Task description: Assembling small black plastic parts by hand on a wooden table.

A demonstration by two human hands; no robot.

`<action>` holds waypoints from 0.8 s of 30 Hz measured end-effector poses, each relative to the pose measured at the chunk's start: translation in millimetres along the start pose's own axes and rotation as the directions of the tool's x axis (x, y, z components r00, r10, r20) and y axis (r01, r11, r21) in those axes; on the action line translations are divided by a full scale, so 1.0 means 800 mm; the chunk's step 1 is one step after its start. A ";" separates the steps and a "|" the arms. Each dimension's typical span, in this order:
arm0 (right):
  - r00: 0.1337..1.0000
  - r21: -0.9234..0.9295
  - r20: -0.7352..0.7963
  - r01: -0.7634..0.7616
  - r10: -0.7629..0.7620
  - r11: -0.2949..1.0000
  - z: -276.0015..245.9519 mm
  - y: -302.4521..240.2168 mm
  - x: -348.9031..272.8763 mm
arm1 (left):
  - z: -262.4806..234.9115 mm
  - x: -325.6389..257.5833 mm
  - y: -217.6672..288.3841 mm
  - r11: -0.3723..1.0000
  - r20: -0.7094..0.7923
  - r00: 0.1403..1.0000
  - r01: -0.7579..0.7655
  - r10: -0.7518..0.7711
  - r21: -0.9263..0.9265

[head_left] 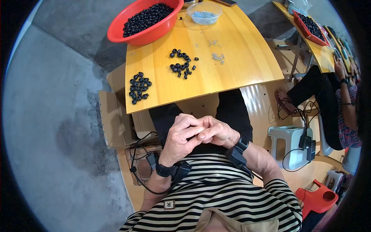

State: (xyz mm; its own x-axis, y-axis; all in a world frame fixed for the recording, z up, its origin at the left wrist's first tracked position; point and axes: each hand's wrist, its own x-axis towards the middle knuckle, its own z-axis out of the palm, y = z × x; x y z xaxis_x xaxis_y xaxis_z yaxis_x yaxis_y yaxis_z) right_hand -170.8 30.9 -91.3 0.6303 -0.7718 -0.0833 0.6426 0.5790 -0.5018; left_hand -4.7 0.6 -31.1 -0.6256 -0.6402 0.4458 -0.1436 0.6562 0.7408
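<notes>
My left hand (181, 134) and my right hand (217, 131) meet over my lap, just off the table's near edge. Both have their fingers curled and pressed together at the tips. Anything between them is hidden by the fingers. Ahead on the yellow wooden table (247, 62) lies a loose cluster of black round parts (180, 66), some with small cylinder-shaped black pieces among them. A second pile of black round parts (139, 88) sits nearer the left edge. Small clear pieces (218, 58) are scattered to the right of the middle cluster.
A red basin (145, 38) full of black parts stands at the far left of the table, beside a clear tub (205, 17) of small bluish pieces. Cables run from both wrists. To the right are a white stool (286, 135), a red stool (317, 197) and another person (348, 104) at a second table.
</notes>
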 end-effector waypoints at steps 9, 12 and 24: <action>0.997 0.029 -0.073 0.025 -0.023 0.999 0.007 0.004 0.001 | 0.003 -0.003 -0.001 1.000 -0.041 0.999 0.020 -0.020 -0.014; 0.996 0.035 -0.084 0.028 -0.025 0.999 0.010 0.005 0.001 | 0.004 -0.004 -0.001 0.998 -0.050 0.998 0.042 -0.044 -0.039; 0.996 0.028 -0.091 -0.009 0.012 1.000 0.014 -0.002 0.000 | 0.004 -0.009 -0.009 0.993 -0.064 0.994 0.088 -0.093 -0.082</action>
State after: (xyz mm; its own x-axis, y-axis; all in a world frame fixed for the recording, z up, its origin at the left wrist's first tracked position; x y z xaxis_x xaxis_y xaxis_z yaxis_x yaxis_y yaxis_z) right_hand -167.1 33.1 -81.0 0.5958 -0.7856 -0.1670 0.6488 0.5933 -0.4764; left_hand -1.4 1.4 -41.3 -0.5594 -0.7226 0.4061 -0.1348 0.5627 0.8156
